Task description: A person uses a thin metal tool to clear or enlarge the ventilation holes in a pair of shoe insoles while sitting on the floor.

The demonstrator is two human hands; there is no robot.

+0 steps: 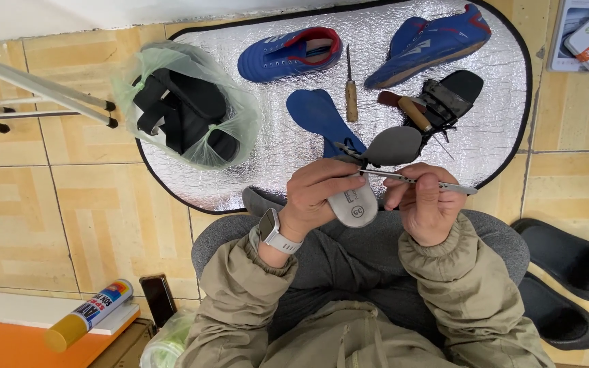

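My left hand [318, 194] grips a grey insole [390, 146] by its lower end, holding it over my lap. In my right hand [425, 204] is a thin metal tool [431, 182], laid across the insole where the two hands meet. A watch sits on my left wrist. Beyond the hands, a blue insole [322, 116] lies on a silver mat [274, 153], between two blue shoes [288, 53] [431, 41]. A wooden-handled awl [351, 92] lies between the shoes.
A black sandal with a brown-handled tool [444, 99] rests at the mat's right. A green plastic bag of black items [182, 109] sits at the left. Black slippers [567, 255] lie at my right, and a spray can [90, 313] and a dark phone [158, 300] at my lower left.
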